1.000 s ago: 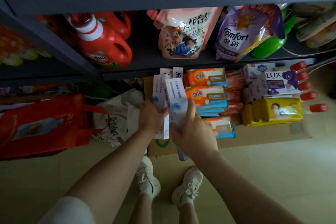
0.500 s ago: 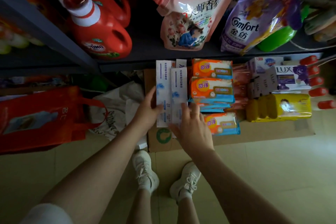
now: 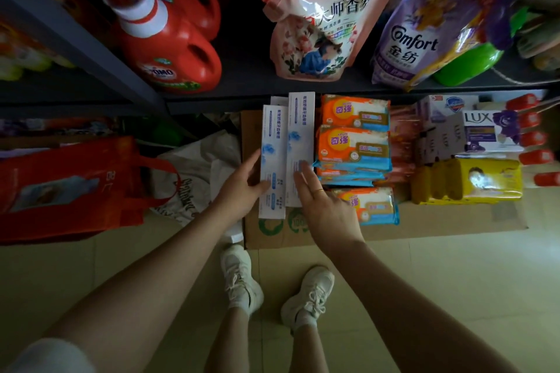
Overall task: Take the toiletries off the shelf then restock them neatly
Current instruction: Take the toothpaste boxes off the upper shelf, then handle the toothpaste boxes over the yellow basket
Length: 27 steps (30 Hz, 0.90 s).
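Observation:
Two long white toothpaste boxes lie side by side on a flattened cardboard sheet (image 3: 439, 222) on the floor: the left box (image 3: 274, 142) and the right box (image 3: 300, 130). My left hand (image 3: 242, 191) rests against the left box's left edge, thumb on its face, fingers straight. My right hand (image 3: 321, 206) lies with straight fingers touching the near end of the right box. Right of the boxes are stacked orange soap packs (image 3: 354, 133), a LUX soap box (image 3: 491, 133) and a yellow pack (image 3: 472, 180).
The shelf (image 3: 242, 85) above holds red detergent jugs (image 3: 169, 51), a pink refill pouch (image 3: 318, 27) and a purple Comfort pouch (image 3: 424, 36). A red tote bag (image 3: 66, 188) and a white bag (image 3: 194, 175) lie at left. My feet (image 3: 272, 291) stand on the tiled floor.
Both hands lowered the toothpaste boxes onto the cardboard and opened; the boxes now lie flat beside the orange soap packs, and my fingers only touch them.

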Available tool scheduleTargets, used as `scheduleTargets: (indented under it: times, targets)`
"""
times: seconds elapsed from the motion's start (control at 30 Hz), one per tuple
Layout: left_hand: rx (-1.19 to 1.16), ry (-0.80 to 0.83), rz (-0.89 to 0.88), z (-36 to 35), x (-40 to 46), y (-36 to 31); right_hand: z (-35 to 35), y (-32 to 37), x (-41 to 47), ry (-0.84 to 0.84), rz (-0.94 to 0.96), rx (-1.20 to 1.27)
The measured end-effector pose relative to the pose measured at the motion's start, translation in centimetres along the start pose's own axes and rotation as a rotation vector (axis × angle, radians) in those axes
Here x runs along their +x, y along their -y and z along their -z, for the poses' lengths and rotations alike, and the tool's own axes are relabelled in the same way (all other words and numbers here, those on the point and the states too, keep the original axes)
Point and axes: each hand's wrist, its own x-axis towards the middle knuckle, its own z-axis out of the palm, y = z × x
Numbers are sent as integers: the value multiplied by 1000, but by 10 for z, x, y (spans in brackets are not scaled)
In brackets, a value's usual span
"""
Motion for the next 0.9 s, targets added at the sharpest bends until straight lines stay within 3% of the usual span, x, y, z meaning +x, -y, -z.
scheduleTargets:
  times: [0.03, 0.23, 0.37, 0.5, 0.7, 0.9]
  targets:
    - [-1, -2, 4, -1, 0, -1, -1, -2, -1, 37, -3, -1]
    - [25, -10, 29, -8, 14, -31, 20, -13, -8, -175, 126, 188]
    - [156, 37, 62, -1, 1, -52, 59, -13, -3, -268, 101, 366]
    - [122, 33, 74, 25, -23, -68, 117, 4, 8, -433, 163, 494]
    - [100, 36, -98, 84, -64, -98, 194, 57, 36, -609, 293, 522]
    - [68, -222, -378, 142, -110, -134, 234, 109, 59, -602, 346, 601]
